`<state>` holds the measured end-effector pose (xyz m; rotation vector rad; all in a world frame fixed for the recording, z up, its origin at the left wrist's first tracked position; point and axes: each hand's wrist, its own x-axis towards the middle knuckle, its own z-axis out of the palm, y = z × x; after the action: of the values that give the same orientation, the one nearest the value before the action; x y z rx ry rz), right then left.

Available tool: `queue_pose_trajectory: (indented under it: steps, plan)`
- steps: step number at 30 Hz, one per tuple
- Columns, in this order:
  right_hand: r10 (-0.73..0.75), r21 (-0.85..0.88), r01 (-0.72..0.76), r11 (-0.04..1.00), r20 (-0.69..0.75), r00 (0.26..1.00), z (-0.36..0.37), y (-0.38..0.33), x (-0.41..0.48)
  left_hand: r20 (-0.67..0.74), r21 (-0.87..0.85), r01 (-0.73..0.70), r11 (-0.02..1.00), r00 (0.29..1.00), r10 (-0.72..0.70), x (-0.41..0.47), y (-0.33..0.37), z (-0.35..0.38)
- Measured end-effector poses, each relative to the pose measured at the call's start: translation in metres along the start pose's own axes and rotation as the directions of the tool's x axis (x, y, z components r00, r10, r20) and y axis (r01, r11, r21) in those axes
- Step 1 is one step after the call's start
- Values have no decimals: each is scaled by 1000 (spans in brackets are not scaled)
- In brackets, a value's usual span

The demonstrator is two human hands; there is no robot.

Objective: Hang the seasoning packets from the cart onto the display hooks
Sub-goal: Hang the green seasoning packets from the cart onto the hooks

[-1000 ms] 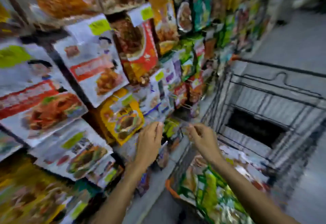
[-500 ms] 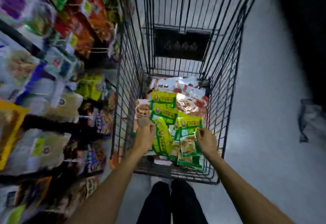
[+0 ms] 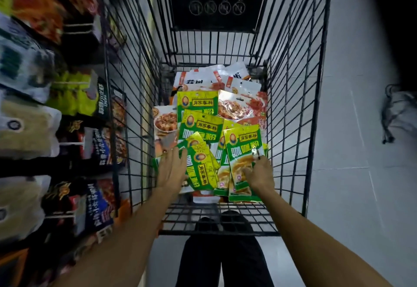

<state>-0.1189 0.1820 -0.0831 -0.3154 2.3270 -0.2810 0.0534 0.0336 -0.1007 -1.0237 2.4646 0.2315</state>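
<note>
While left hand [image 3: 172, 169] reaches flat, right hand [image 3: 260, 173] grips packets [image 3: 243, 151].

One wire cart [image 3: 293, 106]. Two hands reach into it: a left hand [image 3: 171, 169] and a right hand [image 3: 259, 173]. At least six green packets [image 3: 197, 102] show: three between and just beyond the hands, and three overlapped at the right hand. Any underneath cannot be counted. About five white-and-red packets [image 3: 241, 106] lie beyond both hands. One bowl-picture packet [image 3: 164, 122] lies beyond the left hand. One black panel [image 3: 216, 22] bears four round signs. The hanging packets [image 3: 90, 146] left of the left hand are too blurred to count. One dark bag [image 3: 397, 115] lies well right of the right hand.
</note>
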Motion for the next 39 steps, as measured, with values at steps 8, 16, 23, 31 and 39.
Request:
queue_pose_trajectory:
  steps: [8, 16, 23, 31, 39]
  plan:
    - [36, 47, -36, 998, -4, 999, 7, 8, 15, -69, -43, 30, 999, 997, -33, 5, -6, -2]
    - [97, -120, -113, 986, -126, 987, 10, 2, 8, -51, -403, 108, 909, 989, -140, 2, -16, -31]
    - [83, 443, -125, 888, 113, 990, -10, -11, -10, 17, -750, 77, 657, 995, -97, 4, -34, -63]
    - [-131, 528, 122, 840, -20, 991, -80, -62, -35, -2, -944, 106, 313, 946, -325, -24, -49, -142]
    - [-484, 664, 411, 624, -85, 871, -182, -179, -96, 102, -992, 31, -122, 767, -633, -88, -95, -244]
